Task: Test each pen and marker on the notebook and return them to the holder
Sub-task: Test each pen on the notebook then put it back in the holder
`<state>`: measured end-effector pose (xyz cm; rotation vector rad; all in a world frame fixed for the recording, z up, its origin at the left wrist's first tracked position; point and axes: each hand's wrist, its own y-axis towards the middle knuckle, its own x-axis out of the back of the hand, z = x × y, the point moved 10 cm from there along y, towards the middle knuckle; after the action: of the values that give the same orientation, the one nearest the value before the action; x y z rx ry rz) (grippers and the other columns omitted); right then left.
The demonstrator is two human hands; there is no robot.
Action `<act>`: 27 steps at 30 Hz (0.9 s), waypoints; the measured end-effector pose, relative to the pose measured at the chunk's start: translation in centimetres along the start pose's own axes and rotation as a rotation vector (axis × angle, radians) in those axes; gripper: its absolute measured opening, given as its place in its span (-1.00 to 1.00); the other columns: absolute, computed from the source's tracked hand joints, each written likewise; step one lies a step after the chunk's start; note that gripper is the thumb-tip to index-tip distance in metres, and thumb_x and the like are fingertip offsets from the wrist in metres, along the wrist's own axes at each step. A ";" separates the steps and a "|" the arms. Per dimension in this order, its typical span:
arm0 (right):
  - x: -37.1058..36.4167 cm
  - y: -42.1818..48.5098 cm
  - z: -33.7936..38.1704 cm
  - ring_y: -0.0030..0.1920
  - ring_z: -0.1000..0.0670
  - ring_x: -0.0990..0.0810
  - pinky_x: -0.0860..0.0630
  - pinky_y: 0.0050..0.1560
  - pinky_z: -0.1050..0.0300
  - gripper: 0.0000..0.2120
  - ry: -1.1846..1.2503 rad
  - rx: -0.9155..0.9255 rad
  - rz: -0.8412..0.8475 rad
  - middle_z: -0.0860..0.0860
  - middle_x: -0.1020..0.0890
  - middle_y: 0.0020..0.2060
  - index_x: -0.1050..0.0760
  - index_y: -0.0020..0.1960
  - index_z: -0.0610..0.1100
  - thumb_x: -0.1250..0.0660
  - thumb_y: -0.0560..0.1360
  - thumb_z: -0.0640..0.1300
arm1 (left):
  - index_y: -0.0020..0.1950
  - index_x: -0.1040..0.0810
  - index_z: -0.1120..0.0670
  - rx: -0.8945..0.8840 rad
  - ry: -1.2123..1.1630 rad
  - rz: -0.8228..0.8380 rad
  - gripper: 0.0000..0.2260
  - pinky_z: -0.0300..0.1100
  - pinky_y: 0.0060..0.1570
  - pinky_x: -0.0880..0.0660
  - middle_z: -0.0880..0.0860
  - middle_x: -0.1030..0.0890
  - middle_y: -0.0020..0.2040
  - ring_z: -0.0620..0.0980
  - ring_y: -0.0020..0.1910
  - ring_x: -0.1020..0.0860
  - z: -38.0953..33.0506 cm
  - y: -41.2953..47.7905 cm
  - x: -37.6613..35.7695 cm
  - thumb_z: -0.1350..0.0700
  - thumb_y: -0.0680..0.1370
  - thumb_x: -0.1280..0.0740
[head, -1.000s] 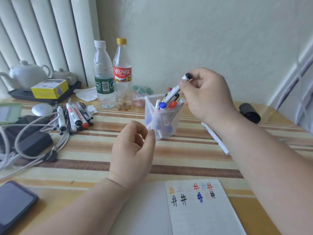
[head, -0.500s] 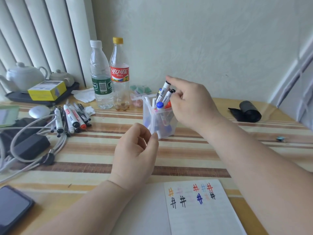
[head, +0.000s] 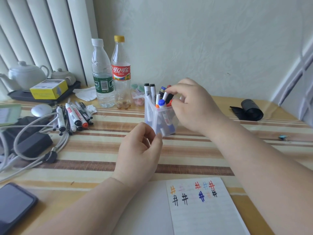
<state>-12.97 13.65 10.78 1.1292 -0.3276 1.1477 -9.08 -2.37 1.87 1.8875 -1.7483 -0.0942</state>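
A clear plastic holder (head: 153, 116) stands mid-table with several pens and markers in it. Two black-capped white markers (head: 149, 92) stand upright at its left side. My right hand (head: 194, 107) hovers over the holder's right side, index finger and thumb pinching a dark pen (head: 169, 97) among the blue- and red-topped ones. My left hand (head: 138, 155) rests loosely curled in front of the holder, holding nothing, thumb tip close to its base. The open notebook (head: 203, 214) lies at the near edge, its page carrying several coloured hash marks. Several loose markers (head: 74, 116) lie to the left.
Two plastic bottles (head: 110, 73) stand behind the holder. Cables and a charger (head: 33, 143) sprawl at left, with a phone (head: 13, 204) at the near left corner. A teapot tray with a yellow box (head: 49, 89) sits far left. A black roll (head: 250, 109) lies at right.
My right hand lowered the black-capped marker into the holder and let it go; its fingers then shifted to the pens on the holder's right side. My left hand stayed put.
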 end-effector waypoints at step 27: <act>4.7 -13.3 -16.3 -0.22 0.04 -0.63 -0.58 -0.28 0.12 -0.64 -0.131 -0.785 0.133 0.03 -0.66 -0.09 -0.56 0.19 -0.01 -0.48 0.41 -0.10 | -0.29 -0.45 -0.05 -0.271 0.141 0.344 -0.78 -0.32 -0.40 -0.35 -0.03 -0.51 -0.42 -0.03 -0.41 -0.45 -2.9 -2.4 -4.3 0.02 0.50 -0.43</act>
<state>-4.82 30.29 -0.34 0.4887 -0.8778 0.9230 -6.33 2.62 1.87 1.3522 -1.8325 -0.0622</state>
